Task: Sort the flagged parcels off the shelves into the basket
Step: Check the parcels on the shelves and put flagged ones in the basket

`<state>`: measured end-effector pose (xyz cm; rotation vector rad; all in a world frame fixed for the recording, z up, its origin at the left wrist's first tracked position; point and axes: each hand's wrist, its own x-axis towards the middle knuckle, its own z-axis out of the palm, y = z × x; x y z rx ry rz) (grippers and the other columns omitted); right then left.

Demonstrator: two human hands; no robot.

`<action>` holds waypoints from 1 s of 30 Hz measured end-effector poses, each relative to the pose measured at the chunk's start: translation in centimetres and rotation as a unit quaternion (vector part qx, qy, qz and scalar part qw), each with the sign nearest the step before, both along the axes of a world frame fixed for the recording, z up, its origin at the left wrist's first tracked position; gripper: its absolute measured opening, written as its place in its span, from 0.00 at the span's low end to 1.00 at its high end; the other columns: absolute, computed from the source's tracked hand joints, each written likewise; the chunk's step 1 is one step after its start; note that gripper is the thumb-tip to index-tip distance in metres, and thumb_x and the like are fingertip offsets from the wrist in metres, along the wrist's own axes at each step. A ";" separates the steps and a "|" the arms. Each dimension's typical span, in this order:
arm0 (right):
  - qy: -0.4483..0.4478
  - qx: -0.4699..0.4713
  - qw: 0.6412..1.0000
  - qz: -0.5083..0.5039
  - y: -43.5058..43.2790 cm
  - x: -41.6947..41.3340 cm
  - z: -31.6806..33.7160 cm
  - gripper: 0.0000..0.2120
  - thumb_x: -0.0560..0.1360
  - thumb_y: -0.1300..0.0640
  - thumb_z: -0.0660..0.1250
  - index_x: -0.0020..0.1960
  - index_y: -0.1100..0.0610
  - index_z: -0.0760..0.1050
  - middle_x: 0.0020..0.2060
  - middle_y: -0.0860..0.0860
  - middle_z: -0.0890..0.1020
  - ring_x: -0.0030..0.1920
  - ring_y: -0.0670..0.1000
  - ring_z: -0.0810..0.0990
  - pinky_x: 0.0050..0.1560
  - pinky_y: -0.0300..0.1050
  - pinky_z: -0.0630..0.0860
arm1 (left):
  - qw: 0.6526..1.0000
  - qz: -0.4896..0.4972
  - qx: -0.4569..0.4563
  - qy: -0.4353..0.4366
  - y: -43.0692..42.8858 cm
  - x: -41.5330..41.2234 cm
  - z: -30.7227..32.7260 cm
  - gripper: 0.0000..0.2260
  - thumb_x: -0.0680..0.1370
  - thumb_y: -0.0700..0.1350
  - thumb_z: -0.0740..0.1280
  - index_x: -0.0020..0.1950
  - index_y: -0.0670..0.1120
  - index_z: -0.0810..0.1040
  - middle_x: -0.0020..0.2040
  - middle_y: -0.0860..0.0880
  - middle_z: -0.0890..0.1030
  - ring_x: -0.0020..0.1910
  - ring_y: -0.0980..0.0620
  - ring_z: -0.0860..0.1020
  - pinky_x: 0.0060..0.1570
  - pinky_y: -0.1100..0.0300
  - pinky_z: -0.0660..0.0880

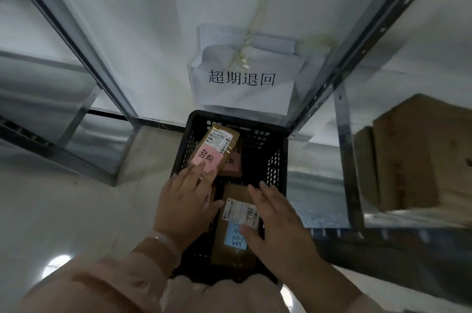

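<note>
- A black plastic basket [278, 151] with holes in its sides sits on the pale floor between grey metal shelves [343, 118].
- A brown paper parcel with a pink note [217, 145] leans inside the basket at the far end.
- The left hand [184, 200] has straight fingers that touch the pink note. It grips nothing.
- A brown paper parcel with a blue note [233, 213] lies flat at the near end of the basket.
- The right hand [275, 220] is flat over it, fingers loose.
- Brown cardboard boxes [421, 151] sit on the right shelf.
</note>
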<state>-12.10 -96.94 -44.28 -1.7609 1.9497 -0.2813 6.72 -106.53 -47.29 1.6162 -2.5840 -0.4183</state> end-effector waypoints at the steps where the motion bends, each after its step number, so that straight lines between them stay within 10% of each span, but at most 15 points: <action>1: 0.007 -0.010 1.000 0.015 0.9 0.0 0.9 0.35 0.76 0.36 0.57 0.77 0.40 0.43 0.73 0.36 0.42 0.73 0.38 0.38 0.75 0.43 0.40 | 1.000 0.003 -0.013 0.016 1.4 -0.1 1.5 0.28 0.75 0.61 0.59 0.70 0.48 0.72 0.70 0.45 0.73 0.68 0.43 0.72 0.62 0.41 0.73; 14: 0.043 -0.167 0.983 0.059 25.1 -8.0 14.7 0.32 0.73 0.41 0.63 0.74 0.53 0.64 0.72 0.52 0.68 0.73 0.53 0.65 0.72 0.52 0.63 | 0.981 -0.044 -0.145 0.120 26.6 -8.8 17.8 0.27 0.74 0.60 0.61 0.72 0.52 0.71 0.71 0.50 0.72 0.69 0.47 0.70 0.64 0.43 0.70; 30: 0.239 -0.274 0.884 -0.293 52.2 -32.7 30.6 0.36 0.74 0.34 0.55 0.77 0.48 0.54 0.76 0.49 0.58 0.77 0.50 0.53 0.75 0.46 0.46 | 0.880 -0.334 -0.269 0.204 44.8 -41.2 34.4 0.26 0.74 0.61 0.64 0.72 0.55 0.69 0.71 0.51 0.72 0.69 0.47 0.70 0.67 0.46 0.66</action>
